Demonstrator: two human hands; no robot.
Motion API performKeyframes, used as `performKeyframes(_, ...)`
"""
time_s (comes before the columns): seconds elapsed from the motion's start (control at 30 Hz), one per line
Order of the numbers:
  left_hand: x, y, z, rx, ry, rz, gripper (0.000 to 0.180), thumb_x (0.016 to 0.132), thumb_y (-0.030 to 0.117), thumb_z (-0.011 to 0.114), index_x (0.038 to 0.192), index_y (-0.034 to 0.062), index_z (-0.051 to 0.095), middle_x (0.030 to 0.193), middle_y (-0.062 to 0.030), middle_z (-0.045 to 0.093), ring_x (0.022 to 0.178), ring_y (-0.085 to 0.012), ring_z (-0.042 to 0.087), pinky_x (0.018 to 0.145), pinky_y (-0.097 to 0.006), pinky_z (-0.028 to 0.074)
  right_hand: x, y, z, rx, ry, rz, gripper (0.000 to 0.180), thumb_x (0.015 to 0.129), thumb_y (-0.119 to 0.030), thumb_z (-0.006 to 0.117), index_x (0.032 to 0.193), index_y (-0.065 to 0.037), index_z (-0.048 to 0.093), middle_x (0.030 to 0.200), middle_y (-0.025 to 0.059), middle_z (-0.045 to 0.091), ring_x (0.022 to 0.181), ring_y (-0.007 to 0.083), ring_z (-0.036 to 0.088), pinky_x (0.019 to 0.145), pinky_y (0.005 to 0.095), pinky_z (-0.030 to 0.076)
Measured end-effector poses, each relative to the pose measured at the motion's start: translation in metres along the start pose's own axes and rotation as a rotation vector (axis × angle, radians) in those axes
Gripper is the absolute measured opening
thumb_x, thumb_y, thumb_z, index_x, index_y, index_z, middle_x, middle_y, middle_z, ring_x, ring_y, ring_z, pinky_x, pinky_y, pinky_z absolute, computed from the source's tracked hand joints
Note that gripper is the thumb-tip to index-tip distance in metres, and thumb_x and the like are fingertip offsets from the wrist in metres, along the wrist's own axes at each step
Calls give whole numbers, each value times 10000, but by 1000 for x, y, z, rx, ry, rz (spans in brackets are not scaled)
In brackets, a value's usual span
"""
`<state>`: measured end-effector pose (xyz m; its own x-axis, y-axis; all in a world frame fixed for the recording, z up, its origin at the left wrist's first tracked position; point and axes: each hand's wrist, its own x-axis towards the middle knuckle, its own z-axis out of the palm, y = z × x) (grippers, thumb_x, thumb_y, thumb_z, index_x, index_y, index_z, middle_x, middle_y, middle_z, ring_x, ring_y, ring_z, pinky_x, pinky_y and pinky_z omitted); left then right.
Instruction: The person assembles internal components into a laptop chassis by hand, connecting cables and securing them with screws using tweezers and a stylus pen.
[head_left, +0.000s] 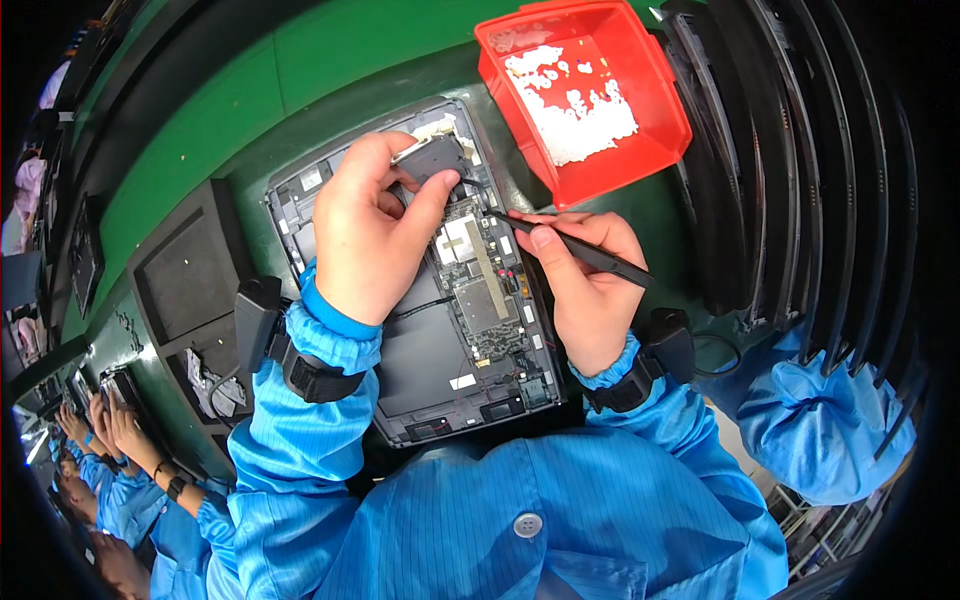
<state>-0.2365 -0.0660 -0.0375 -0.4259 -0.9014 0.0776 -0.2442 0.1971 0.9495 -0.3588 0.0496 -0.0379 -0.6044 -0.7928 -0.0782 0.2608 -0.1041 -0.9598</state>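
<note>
An opened tablet-like device (410,350) lies before me, its inside facing up. Along its right side runs a circuit board (485,300) with silver shields and a tan tape strip. My left hand (370,230) pinches a flat dark grey module (432,160) between thumb and fingers, over the upper part of the device. The module's underside is hidden. In my right hand (590,280) are black tweezers (590,254), their tip pointing left to the board's upper right edge beside the module. Whether the tip touches anything is too small to tell.
A red bin (625,165) with many small white pieces stands at the upper right. Dark panels (800,180) stand in a row at the far right. Left of the device is a black foam tray (185,275). Other people's hands (120,435) work at the lower left.
</note>
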Motion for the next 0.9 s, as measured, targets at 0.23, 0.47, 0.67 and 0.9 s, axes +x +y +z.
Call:
performKeyframes(0.23,0,1,-1,-61,39,14,297,743,22,692,979,-10,515,710,-44,598,500,-17,438,415,-169,340,-1,0,2,30,-6,-34,125,798,71,598,854,39,490,923,150,597,855,157,602,739,249,500)
performKeyframes(0.47,1,-3,1,-15,47,34,299,735,24,699,971,-13,519,641,-5,518,501,-23,410,423,-166,334,1,2,1,18,-2,-49,129,789,82,596,838,33,487,892,140,594,879,182,611,748,258,496)
performKeyframes(0.67,2,-3,5,0,59,-9,303,720,23,708,962,-11,528,636,1,452,521,-40,404,427,-186,337,3,12,-3,-173,-59,-207,142,772,84,609,803,31,481,855,138,590,873,221,626,758,292,498)
performKeyframes(0.9,2,-1,2,231,78,80,335,660,46,742,920,-14,540,651,-29,424,530,-106,412,429,-244,366,2,17,-1,-316,-79,-451,189,705,115,643,777,24,493,815,164,601,831,272,646,724,332,519)
